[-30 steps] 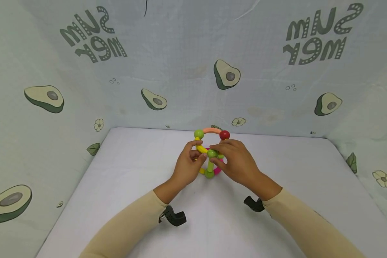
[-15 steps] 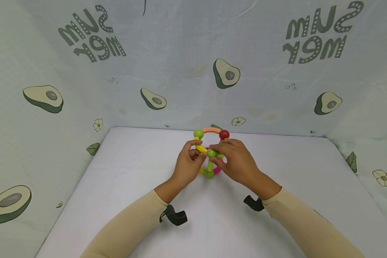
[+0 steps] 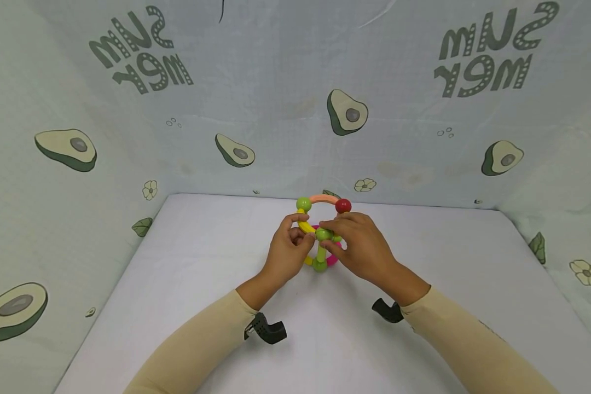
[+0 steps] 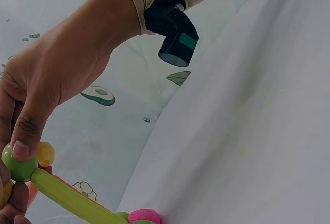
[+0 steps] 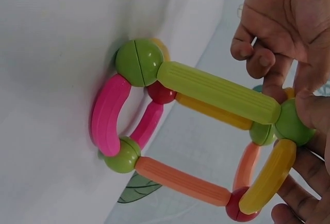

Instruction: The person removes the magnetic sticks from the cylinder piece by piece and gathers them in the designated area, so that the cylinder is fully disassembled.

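Note:
A stick-and-ball construction toy frame (image 5: 219, 92) stands upright on the white table, built of coloured rods joined by green and red balls. Its near top corner is a green ball (image 3: 324, 234), which my right hand (image 3: 361, 246) pinches between thumb and index finger. My left hand (image 3: 285, 251) grips the same corner from the left, thumb at the ball and index finger on the yellow curved rod (image 3: 305, 225). In the right wrist view a pink curved rod (image 5: 108, 116) lies in the base, and a salmon straight rod (image 5: 183, 181) rises beside it. Fingers partly cover the top corner.
White cloth covers the table (image 3: 202, 246). Behind it hangs a fabric backdrop (image 3: 295, 109) printed with avocados, flowers and lettering, and more of it closes in both sides. A black wrist camera (image 3: 268, 330) sits under the left sleeve, another camera (image 3: 388, 311) under the right one.

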Demonstrator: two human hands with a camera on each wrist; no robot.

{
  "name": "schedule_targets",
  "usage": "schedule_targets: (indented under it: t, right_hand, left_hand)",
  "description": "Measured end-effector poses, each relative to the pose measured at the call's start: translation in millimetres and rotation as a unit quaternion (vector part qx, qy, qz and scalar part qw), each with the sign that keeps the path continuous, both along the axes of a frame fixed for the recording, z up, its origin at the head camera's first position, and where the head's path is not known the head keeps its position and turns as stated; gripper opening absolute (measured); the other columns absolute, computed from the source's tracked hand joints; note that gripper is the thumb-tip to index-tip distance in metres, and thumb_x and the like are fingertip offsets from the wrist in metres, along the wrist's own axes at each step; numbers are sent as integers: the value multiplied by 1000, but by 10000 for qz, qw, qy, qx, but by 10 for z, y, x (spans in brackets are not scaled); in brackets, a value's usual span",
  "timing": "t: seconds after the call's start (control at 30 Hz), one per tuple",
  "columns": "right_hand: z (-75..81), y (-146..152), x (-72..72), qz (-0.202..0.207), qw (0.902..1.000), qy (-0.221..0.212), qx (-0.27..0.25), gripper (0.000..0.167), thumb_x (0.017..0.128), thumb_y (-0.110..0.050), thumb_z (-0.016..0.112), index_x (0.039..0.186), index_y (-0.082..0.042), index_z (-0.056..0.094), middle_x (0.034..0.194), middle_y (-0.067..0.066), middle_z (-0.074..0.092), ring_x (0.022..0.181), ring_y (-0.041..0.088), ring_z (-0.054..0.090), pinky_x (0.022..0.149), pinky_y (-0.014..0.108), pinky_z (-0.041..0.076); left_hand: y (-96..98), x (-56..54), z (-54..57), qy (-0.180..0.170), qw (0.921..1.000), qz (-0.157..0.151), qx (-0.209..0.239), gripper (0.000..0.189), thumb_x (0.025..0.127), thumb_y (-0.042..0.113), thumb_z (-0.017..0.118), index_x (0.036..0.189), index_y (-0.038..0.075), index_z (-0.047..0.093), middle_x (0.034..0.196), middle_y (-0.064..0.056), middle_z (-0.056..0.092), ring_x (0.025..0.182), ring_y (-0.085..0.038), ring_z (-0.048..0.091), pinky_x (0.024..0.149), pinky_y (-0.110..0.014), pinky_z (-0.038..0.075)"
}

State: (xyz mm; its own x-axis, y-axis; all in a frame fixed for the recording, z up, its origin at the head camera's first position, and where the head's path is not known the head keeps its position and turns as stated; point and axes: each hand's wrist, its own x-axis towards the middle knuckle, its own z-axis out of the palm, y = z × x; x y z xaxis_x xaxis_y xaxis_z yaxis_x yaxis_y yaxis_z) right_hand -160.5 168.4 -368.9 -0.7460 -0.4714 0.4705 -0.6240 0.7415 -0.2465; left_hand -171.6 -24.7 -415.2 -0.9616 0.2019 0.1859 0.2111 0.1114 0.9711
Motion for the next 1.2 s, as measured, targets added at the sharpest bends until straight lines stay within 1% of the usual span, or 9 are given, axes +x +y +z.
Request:
schedule_targets:
  t: [0.1, 0.27, 0.37, 0.43, 0.57, 0.63, 0.8, 1.0, 1.2]
  right_hand:
    - [8, -6, -2, 27, 10000, 9, -5, 46, 79, -16, 91, 121, -7, 75, 103, 5, 76, 114, 33, 60, 104, 51, 43]
    - [9, -4, -8, 45, 10000, 29, -21, 46, 78, -15, 92, 120, -6, 75, 103, 6, 76, 114, 33, 60, 103, 52, 43]
    - [5, 2, -12, 53, 10000, 39, -49, 46, 77, -15, 92, 120, -6, 75, 103, 6, 76, 114, 34, 60, 104, 53, 43]
    - [3, 5, -13, 54, 10000, 41, -69, 47, 77, -15, 92, 119, -6, 75, 103, 6, 76, 114, 35, 61, 103, 54, 43]
    - [4, 5, -11, 28, 10000, -11, -76, 47, 77, -14, 92, 120, -6, 75, 105, 7, 76, 116, 36, 60, 104, 55, 43]
    - [11, 3, -6, 4, 10000, -56, -66, 47, 77, -15, 92, 120, -6, 75, 105, 7, 75, 116, 36, 60, 104, 54, 43]
    - [19, 4, -3, 1, 9999, -97, -56, 47, 78, -16, 92, 121, -7, 75, 105, 6, 75, 115, 34, 60, 104, 53, 43]
    - [4, 8, -19, -31, 9999, -137, -47, 47, 78, -17, 91, 122, -7, 75, 104, 6, 75, 114, 34, 60, 104, 53, 43]
    - [-5, 10, -21, -94, 9997, -233, -9, 47, 80, -18, 90, 123, -8, 74, 106, 6, 75, 117, 35, 59, 105, 55, 42]
  left_hand:
    - [-7, -5, -11, 30, 10000, 16, -42, 39, 101, 10, 62, 138, 14, 50, 89, -21, 68, 66, -14, 46, 55, -20, 38]
    - [-24, -10, -30, 220, 9995, 54, -239, 39, 101, 10, 63, 138, 13, 50, 84, -5, 66, 68, -14, 48, 56, -21, 40]
    - [-37, -9, -37, 364, 9985, 85, -399, 45, 100, 9, 64, 142, 13, 47, 84, -3, 65, 70, -15, 49, 58, -22, 41]
    - [-45, -10, -40, 398, 9979, 114, -491, 52, 100, 10, 65, 147, 13, 42, 85, -3, 65, 73, -16, 50, 59, -22, 43]
    - [-65, -15, -57, 330, 9973, 220, -616, 69, 99, 11, 68, 154, 11, 28, 91, -4, 67, 78, -18, 53, 65, -23, 48]
    - [-78, -21, -73, 267, 9970, 295, -662, 71, 98, 12, 69, 155, 9, 27, 93, -4, 68, 79, -19, 54, 67, -24, 49]
    - [-117, -46, -126, 47, 9961, 397, -788, 62, 97, 15, 69, 149, 6, 37, 97, -4, 69, 79, -18, 55, 64, -24, 49]
    - [-167, -79, -181, 70, 9921, 549, -1129, 38, 97, 15, 70, 130, 2, 56, 103, -5, 68, 80, -18, 55, 61, -24, 50]
    - [-221, -123, -241, 5, 9890, 712, -1300, 30, 96, 17, 71, 123, 5, 62, 106, -2, 68, 79, -19, 56, 59, -24, 49]
